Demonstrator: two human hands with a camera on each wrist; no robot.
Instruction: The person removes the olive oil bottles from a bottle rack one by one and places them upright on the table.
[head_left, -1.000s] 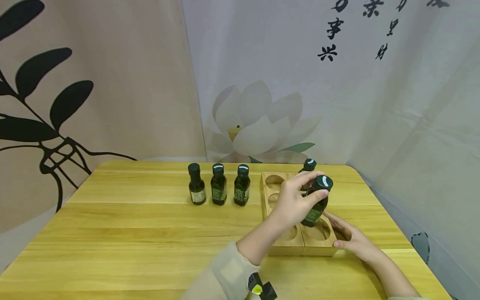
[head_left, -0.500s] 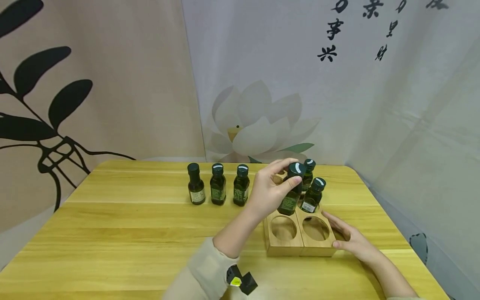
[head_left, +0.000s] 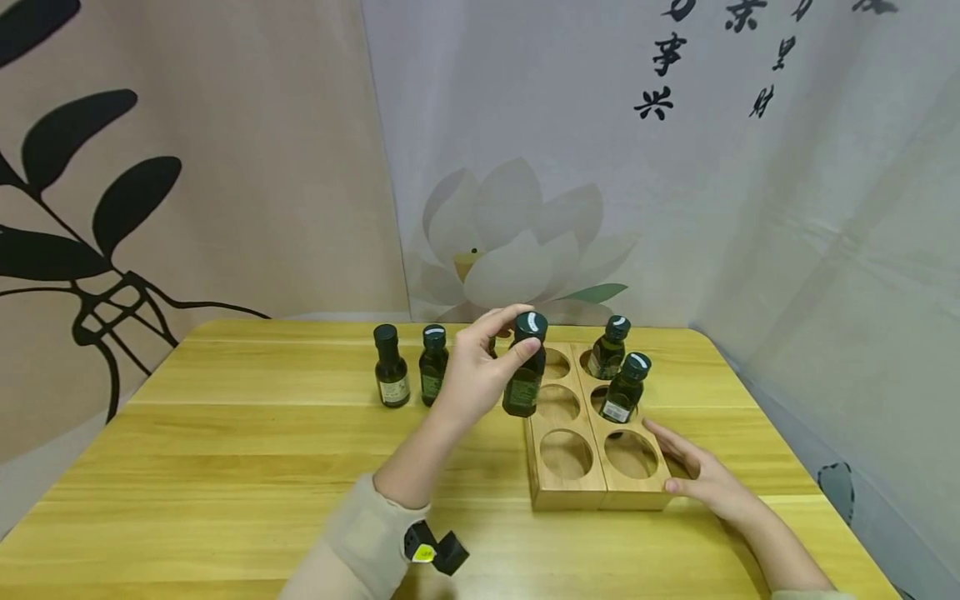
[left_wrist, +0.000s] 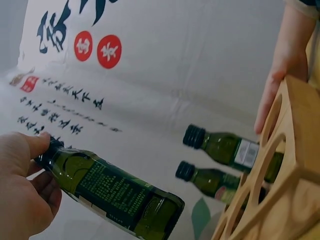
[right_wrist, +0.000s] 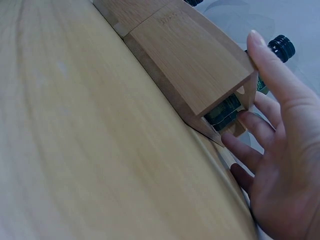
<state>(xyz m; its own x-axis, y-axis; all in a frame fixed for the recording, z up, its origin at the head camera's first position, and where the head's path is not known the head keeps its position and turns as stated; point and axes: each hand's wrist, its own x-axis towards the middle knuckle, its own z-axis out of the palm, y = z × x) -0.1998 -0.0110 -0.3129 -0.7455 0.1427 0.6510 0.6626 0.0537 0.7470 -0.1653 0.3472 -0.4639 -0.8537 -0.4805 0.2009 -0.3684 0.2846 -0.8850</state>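
My left hand (head_left: 476, 367) pinches a small dark-green glass bottle (head_left: 522, 383) by its capped neck, just left of the wooden rack (head_left: 566, 482). In the left wrist view this bottle (left_wrist: 115, 192) hangs tilted, its printed green label facing the camera. Two similar bottles stand in the rack's right column: one at the back (head_left: 607, 354), another in the middle hole (head_left: 625, 390). My right hand (head_left: 705, 479) rests against the rack's right side, thumb at the front corner. Its loosely bent fingers touch the rack's open side in the right wrist view.
Left of the rack stand a round bottle with a pale label (head_left: 392, 371) and a squarer bottle (head_left: 432, 364). A third bottle is mostly hidden behind my left hand. A printed curtain (head_left: 300, 167) hangs behind the wooden table (head_left: 262, 467).
My left hand has carried the bottle leftward, from over the rack's right column to beyond its left edge. The rack holes and bottles behind are uncovered. My right hand stays put.
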